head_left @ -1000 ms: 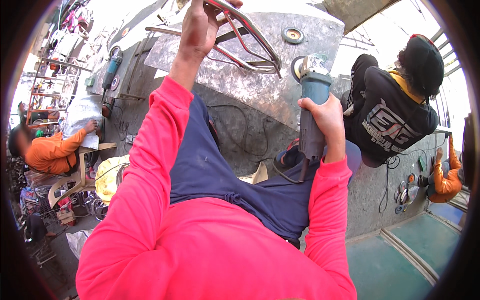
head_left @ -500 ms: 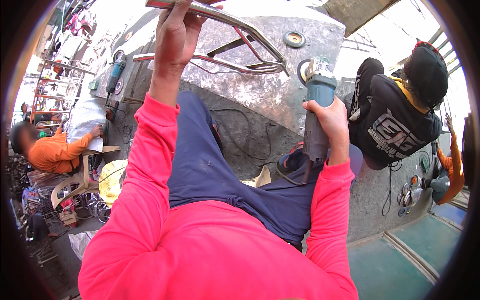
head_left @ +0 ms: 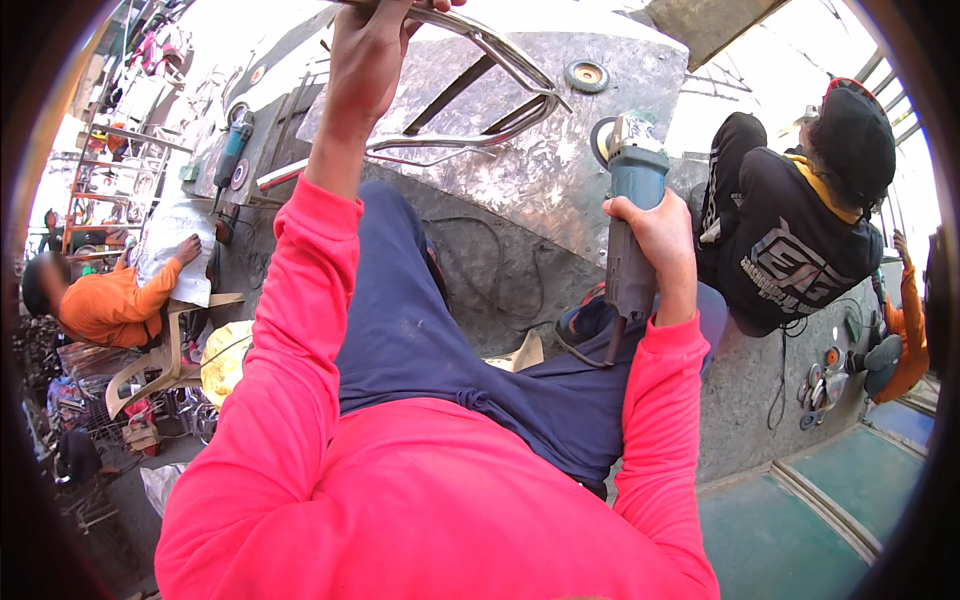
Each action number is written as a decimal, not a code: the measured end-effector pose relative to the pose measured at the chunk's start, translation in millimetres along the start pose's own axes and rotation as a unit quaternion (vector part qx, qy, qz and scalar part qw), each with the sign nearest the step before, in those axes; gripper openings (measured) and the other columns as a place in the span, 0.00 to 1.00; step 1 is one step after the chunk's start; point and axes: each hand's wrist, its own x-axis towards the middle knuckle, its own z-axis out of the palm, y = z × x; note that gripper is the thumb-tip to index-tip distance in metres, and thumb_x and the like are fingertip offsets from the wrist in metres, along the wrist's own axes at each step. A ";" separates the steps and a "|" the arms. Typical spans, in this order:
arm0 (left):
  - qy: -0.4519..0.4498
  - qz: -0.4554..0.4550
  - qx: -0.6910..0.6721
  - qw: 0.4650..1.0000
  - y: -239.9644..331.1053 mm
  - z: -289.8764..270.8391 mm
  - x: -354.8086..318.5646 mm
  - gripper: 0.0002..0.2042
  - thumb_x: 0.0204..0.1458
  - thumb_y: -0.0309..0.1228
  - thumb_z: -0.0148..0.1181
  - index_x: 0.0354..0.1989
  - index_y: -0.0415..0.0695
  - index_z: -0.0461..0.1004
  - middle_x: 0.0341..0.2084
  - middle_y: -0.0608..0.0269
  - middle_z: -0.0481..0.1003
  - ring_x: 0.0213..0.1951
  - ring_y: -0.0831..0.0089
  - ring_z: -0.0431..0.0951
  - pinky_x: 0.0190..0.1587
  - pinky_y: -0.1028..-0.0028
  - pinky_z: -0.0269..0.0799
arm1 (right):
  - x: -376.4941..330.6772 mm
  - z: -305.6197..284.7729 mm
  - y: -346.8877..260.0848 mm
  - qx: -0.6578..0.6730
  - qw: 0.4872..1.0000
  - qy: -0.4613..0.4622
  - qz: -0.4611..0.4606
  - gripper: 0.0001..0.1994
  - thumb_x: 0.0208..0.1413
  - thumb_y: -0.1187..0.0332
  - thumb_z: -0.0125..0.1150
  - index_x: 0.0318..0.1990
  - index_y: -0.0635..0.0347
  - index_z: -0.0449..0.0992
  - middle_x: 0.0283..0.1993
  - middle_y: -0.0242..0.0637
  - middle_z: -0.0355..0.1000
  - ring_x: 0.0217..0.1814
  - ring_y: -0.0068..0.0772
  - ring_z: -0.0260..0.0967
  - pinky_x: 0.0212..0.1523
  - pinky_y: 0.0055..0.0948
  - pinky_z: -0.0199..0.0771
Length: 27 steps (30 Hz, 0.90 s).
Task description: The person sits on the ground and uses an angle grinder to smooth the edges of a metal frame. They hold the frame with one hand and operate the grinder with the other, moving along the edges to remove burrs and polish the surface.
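My left hand (head_left: 368, 60) is wrapped round the upper tube of a shiny bent metal tube frame (head_left: 487, 38), near the top edge of the view. The frame is tilted, with two curved tubes joined by flat crossbars, and its far left part runs out of view. My right hand (head_left: 655, 235) grips the teal and grey body of an angle grinder (head_left: 638, 178), its head pointing away from me. A disc (head_left: 603, 142) shows at the left of the grinder's head. The grinder's cord drops from its near end beside my right leg.
Beneath the frame lies a scuffed metal sheet (head_left: 570, 190) with a round abrasive wheel (head_left: 587, 76) on it. A second grinder (head_left: 234, 150) rests at left. A person in black (head_left: 790, 240) sits close at right; a person in orange (head_left: 125, 305) sits on a chair at left.
My left hand has moved slightly right and up, and the tube frame has tilted with it, its lower left end swinging nearer to me. The grinder has barely moved.
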 end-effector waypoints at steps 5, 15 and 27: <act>0.029 -0.033 0.122 0.992 -13.4 -18.0 26.2 0.17 0.68 0.45 0.57 0.41 0.41 0.76 0.33 0.64 0.77 0.42 0.71 0.80 0.49 0.68 0.77 | -0.4 5.9 0.7 0.037 0.999 -0.030 0.006 0.28 0.36 0.53 0.78 0.35 0.73 0.81 0.32 0.50 0.81 0.32 0.41 0.81 0.37 0.37 0.79; 0.132 -0.083 0.227 0.961 -6.3 -102.2 12.6 0.13 0.70 0.41 0.53 0.47 0.43 0.77 0.41 0.61 0.80 0.46 0.69 0.81 0.50 0.66 0.79 | 0.7 13.2 4.0 -0.012 0.999 -0.041 0.010 0.31 0.35 0.52 0.79 0.37 0.76 0.80 0.32 0.52 0.81 0.32 0.42 0.81 0.37 0.39 0.79; 0.191 0.018 0.191 0.963 8.2 -105.0 -67.2 0.15 0.70 0.40 0.55 0.43 0.39 0.77 0.40 0.59 0.80 0.46 0.71 0.81 0.51 0.69 0.80 | -13.4 22.9 -5.6 -0.015 0.997 -0.070 -0.009 0.21 0.42 0.57 0.77 0.34 0.68 0.81 0.28 0.38 0.79 0.27 0.26 0.75 0.30 0.30 0.74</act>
